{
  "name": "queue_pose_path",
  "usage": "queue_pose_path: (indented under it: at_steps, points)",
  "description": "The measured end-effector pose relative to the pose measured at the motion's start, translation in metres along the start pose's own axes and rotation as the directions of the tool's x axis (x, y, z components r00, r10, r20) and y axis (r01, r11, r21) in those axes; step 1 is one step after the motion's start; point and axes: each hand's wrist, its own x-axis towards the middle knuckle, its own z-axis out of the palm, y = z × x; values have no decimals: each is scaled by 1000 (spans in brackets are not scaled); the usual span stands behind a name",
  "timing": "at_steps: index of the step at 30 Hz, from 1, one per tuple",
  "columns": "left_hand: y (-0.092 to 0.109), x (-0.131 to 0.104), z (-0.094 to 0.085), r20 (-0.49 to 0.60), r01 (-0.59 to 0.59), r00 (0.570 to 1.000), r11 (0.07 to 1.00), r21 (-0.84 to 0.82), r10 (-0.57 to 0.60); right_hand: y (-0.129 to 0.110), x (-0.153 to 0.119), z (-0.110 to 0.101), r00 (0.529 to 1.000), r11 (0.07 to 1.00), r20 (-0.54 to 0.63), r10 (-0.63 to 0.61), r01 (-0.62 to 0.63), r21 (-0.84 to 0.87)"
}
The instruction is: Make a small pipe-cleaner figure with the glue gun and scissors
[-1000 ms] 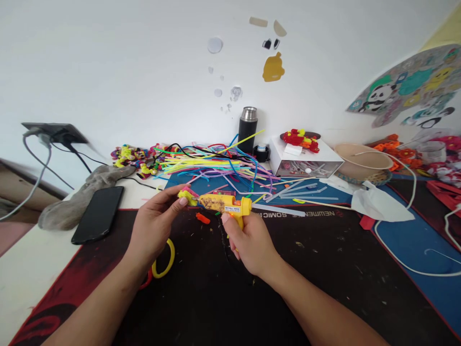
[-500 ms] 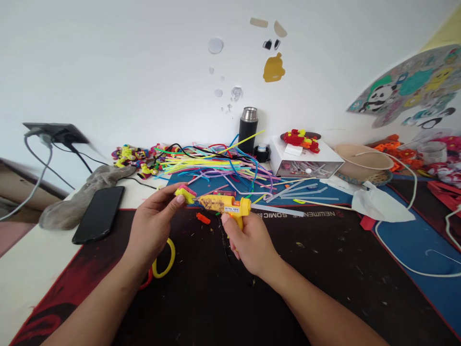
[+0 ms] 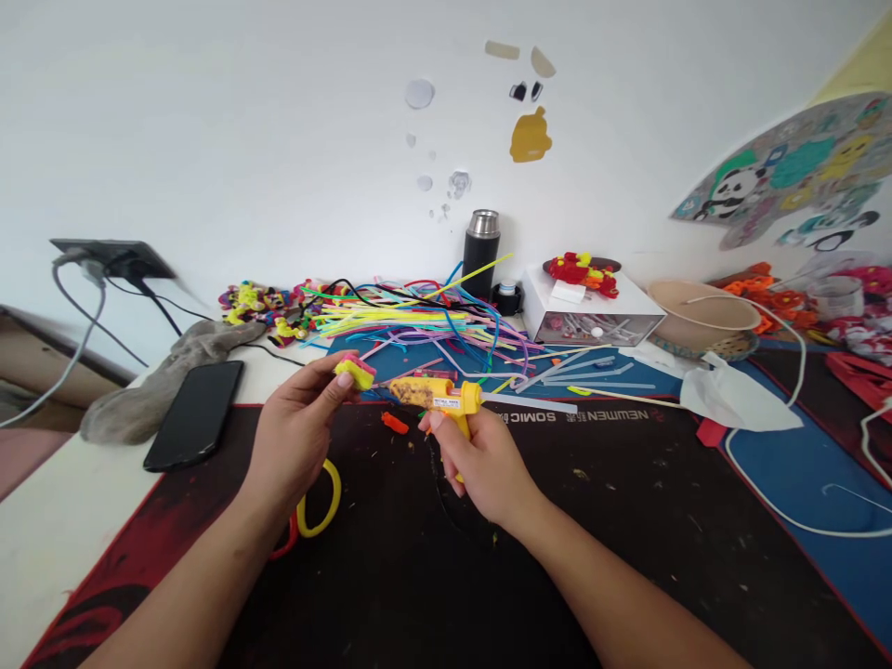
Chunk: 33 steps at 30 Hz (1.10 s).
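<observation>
My left hand (image 3: 296,427) pinches a small fuzzy yellow-and-pink piece (image 3: 357,373) between thumb and fingers. In my right hand (image 3: 488,460) is a yellow hot glue gun (image 3: 433,394), its handle wrapped by the fingers. The gun's nozzle points left at the fuzzy piece, close to it; whether they touch I cannot tell. A clear glue stick (image 3: 533,404) sticks out of the gun's back end. Below my left hand lie scissors (image 3: 337,502) with red and yellow handles, partly hidden by the forearm. A small orange piece (image 3: 395,424) rests on the dark mat under the gun.
A heap of coloured pipe cleaners (image 3: 418,316) lies at the back, near a black thermos (image 3: 480,253) and a white drawer box (image 3: 592,311). Loose glue sticks (image 3: 585,372) are right of the heap. A phone (image 3: 195,415) lies left; a beige bowl (image 3: 703,311) stands right.
The fuzzy piece has tilted slightly in my left hand. The glue gun has shifted a little left, and my right index finger has stretched forward near its trigger.
</observation>
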Motion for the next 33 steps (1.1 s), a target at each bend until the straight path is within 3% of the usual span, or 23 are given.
queue_pose_path:
  at_steps: [5,10,33]
  points:
    - [-9,-1,-4,44,24,999,998,64,-27,0,-1,0,1000,995,-1,-9,9,99]
    - [-12,-2,-6,65,6,998,991,130,-14,0,-2,0,1000,998,-14,-15,16,58]
    - [-8,-4,-4,79,28,996,995,100,-36,4,-2,-2,996,994,-32,-84,81,-78]
